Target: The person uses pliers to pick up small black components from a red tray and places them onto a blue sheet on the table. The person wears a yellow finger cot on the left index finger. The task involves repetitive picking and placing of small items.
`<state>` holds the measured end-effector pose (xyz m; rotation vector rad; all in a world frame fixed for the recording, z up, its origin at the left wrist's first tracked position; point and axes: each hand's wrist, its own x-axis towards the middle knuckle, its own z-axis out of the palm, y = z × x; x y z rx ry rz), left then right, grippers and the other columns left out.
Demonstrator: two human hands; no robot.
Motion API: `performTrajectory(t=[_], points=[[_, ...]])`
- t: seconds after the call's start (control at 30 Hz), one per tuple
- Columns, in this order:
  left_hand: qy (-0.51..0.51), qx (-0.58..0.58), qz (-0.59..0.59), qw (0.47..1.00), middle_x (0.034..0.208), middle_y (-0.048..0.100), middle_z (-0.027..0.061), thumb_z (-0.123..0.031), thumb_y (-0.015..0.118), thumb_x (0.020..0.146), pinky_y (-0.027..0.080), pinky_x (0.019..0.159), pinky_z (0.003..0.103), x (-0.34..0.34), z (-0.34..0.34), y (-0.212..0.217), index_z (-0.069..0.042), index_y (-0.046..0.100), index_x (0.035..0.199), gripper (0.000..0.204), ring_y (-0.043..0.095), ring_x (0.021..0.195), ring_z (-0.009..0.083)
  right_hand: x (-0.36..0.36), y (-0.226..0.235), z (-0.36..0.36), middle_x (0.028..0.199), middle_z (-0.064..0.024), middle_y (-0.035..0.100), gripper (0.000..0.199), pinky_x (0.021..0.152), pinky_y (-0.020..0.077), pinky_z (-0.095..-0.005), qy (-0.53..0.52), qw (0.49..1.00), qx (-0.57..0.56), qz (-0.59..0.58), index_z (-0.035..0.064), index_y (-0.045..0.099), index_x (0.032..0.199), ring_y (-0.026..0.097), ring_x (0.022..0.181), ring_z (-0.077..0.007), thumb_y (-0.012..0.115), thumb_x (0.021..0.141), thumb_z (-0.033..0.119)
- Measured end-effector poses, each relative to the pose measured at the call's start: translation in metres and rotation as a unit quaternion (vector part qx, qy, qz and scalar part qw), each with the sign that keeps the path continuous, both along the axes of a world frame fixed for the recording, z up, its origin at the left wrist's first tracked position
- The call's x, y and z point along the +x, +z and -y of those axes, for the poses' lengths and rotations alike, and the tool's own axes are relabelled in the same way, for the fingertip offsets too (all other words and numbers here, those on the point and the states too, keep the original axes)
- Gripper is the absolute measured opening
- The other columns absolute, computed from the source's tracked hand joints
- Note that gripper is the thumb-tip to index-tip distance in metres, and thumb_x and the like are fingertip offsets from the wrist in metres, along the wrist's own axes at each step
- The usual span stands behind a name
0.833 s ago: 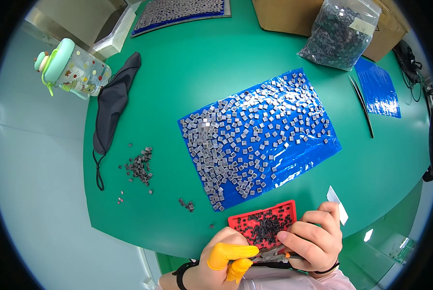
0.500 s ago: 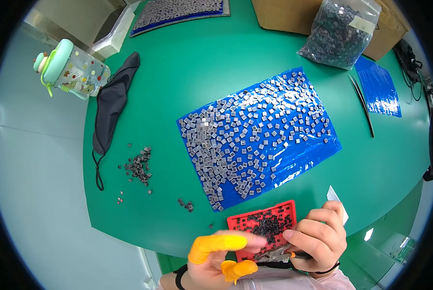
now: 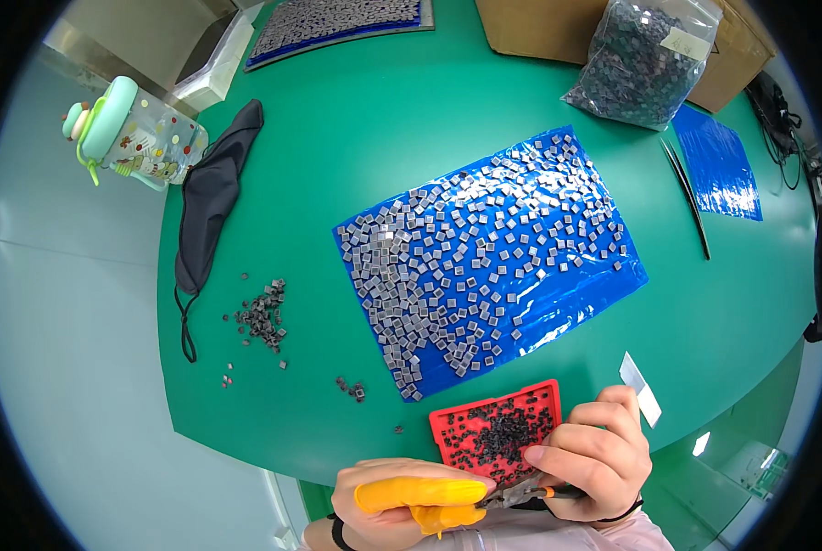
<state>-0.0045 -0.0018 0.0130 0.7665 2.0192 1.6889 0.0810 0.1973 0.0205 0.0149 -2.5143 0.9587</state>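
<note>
My left hand [image 3: 402, 500] is at the table's near edge, with yellow finger cots on its thumb and forefinger; the two fingertips are pinched together near the tip of a small tool. My right hand [image 3: 590, 455] grips that tool, slim tweezers or pliers with an orange handle [image 3: 521, 496]. Just above both hands lies a red tray [image 3: 495, 432] holding several small dark parts. Beyond the tray a blue sheet [image 3: 558, 294] is spread with many small grey square chips. What sits between the left fingertips is too small to tell.
A loose pile of dark parts [image 3: 264, 317] lies left on the green table [image 3: 337, 165]. A black face mask [image 3: 211, 197] and a green-lidded bottle [image 3: 131, 133] sit far left. A clear bag of parts [image 3: 636, 60], cardboard box, second blue sheet [image 3: 718, 165] and black tweezers [image 3: 686, 197] are at back right.
My left hand has moved its yellow-capped fingers rightward to meet the tool tip. My right hand stays by the red tray, holding the tool.
</note>
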Motion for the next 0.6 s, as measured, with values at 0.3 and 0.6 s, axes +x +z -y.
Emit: performTrajectory(t=[0.3,0.6], points=[[0.026,0.024,0.159,0.987,0.087,0.073,0.0131,-0.011,0.075,0.082,0.053,0.064,0.024,0.008,-0.002,-0.001,0.004,0.070,0.098,0.022,0.069,0.073,0.0186,0.000,-0.002,-0.001,0.080,-0.0004,0.063,0.048,0.063,0.0358,-0.0379,-0.014,1.000,0.023,-0.004,0.0103,0.070,0.092,0.054,0.071,-0.0208,0.070,0.045,0.010],[0.070,0.088,0.151,0.982,0.083,0.072,0.0171,0.001,0.079,0.073,0.056,0.067,0.028,0.014,0.000,-0.014,0.005,0.070,0.080,0.011,0.071,0.073,0.0225,0.000,-0.003,-0.001,0.080,-0.0009,0.062,0.049,0.062,0.0347,-0.0378,-0.008,1.000,0.012,-0.006,0.0099,0.070,0.091,0.054,0.071,-0.0212,0.068,0.042,0.010]])
